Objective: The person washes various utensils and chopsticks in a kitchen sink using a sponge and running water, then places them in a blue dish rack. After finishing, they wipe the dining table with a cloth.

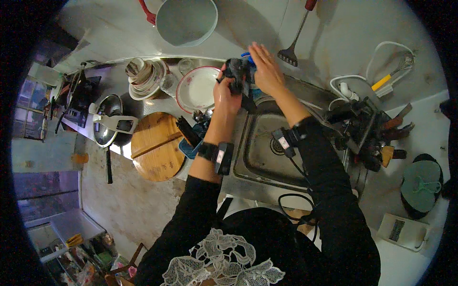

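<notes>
My left hand [229, 89] grips a dark grey and black bundle [237, 73] above the back left corner of the steel sink [263, 143]. Its make is too blurred to tell. My right hand [268, 73] is stretched flat just right of the bundle, fingers straight. Behind those fingers a blue thing [246, 54], perhaps a bottle's pump top, partly shows; the palm side is hidden. Left of my left hand lies a white dish with a red rim [200, 89]. A blue holder [188, 149] with dark utensils and spoons stands near my left forearm.
Stacked bowls [146, 80], a round wooden lid [157, 146] and a glass pan lid [107, 121] sit along the left counter. A rack of knives [379, 132] stands right of the sink. A slotted turner [289, 55] and a pot [186, 21] hang on the wall.
</notes>
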Tool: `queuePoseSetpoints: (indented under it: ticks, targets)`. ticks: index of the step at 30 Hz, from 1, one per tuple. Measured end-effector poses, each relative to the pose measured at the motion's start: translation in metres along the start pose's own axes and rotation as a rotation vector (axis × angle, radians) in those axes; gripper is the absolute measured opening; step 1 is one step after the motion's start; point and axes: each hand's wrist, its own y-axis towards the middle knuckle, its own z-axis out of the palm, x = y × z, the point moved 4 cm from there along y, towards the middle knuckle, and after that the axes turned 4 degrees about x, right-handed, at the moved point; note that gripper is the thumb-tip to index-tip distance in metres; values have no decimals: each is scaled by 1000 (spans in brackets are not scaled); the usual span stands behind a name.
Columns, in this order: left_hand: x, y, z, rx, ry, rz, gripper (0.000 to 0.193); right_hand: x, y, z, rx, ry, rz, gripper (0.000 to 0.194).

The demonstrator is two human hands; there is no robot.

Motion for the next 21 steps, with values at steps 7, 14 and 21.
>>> queuePoseSetpoints:
  ticks: [7,14,21]
  targets:
    - [20,-95,17,68,103,-333,49,-18,-156,53,24,785,499,83]
    - [22,-133,-17,66,234,-550,32,-51,-285,76,-70,1231,1608,47]
    - [79,-136,-91,-38,263,-634,31,36,-243,5,-49,651,632,47]
